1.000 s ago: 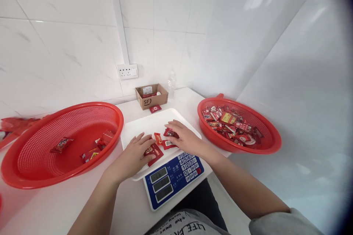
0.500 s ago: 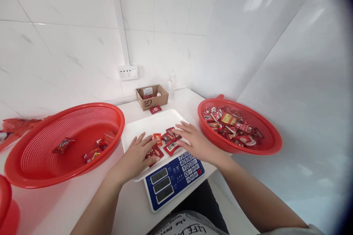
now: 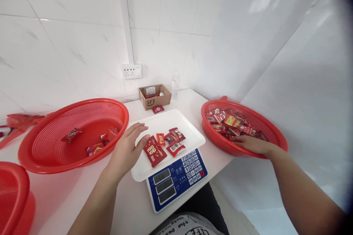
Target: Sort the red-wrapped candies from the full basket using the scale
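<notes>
My left hand (image 3: 127, 148) rests at the left edge of the white scale tray (image 3: 165, 121), fingers spread, holding nothing. Beside its fingertips lies a large red packet (image 3: 154, 151); several smaller red packets (image 3: 173, 139) lie in the tray's middle. My right hand (image 3: 250, 143) lies flat inside the right red basket (image 3: 274, 141), on the near side of its pile of red snack packets (image 3: 231, 123). Its fingers look stretched out with nothing clearly gripped.
The blue scale panel (image 3: 178, 178) with keypad faces me. A left red basket (image 3: 41, 154) holds a few packets (image 3: 95, 143). Another red basket rim (image 3: 11, 194) shows bottom left. A cardboard box (image 3: 154, 97), a socket (image 3: 132, 71) and a clear bottle (image 3: 174, 82) stand by the wall.
My right hand left the tray's packets and moved right into the right basket. My left hand lifted off the large red packet and slid slightly left.
</notes>
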Tool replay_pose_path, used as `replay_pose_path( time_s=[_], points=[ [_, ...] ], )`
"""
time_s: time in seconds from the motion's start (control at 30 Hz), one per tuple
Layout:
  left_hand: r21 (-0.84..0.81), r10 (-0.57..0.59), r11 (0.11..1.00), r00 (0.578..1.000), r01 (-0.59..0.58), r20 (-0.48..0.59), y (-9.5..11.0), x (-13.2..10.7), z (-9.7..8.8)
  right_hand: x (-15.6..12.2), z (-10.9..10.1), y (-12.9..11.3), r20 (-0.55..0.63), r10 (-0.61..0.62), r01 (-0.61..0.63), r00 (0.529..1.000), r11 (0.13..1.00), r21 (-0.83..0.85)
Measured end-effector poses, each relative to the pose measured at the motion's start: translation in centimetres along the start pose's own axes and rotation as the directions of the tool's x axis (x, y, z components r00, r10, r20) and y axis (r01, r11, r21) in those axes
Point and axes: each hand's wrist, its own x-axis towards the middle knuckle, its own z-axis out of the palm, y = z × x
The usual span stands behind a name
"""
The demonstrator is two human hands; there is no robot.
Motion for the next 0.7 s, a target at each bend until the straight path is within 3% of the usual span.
replay_pose_path(
  time_s=[0.17,0.33,0.6,0.7],
  points=[
    [0.015,0.021,1.000,1.000,-0.021,0.023,-0.1,0.0,0.1,1.3,0.6,-0.8,0.128,0.010,-0.018,0.992,0.998,0.063],
    [0.029,0.029,0.999,0.999,-0.031,0.044,-0.3,0.0,0.2,1.3,0.5,-0.8,0.186,0.004,-0.029,0.983,0.991,0.134],
    [0.057,0.011,0.998,0.995,-0.016,0.095,-0.3,0.0,0.4,0.5,0.2,-0.5,0.183,-0.049,-0.009,0.982,0.953,0.303],
    [0.067,0.006,0.998,0.993,-0.014,0.117,-0.3,0.0,0.4,0.9,0.5,0.2,0.114,-0.064,0.019,0.991,0.932,0.361]
  ],
)
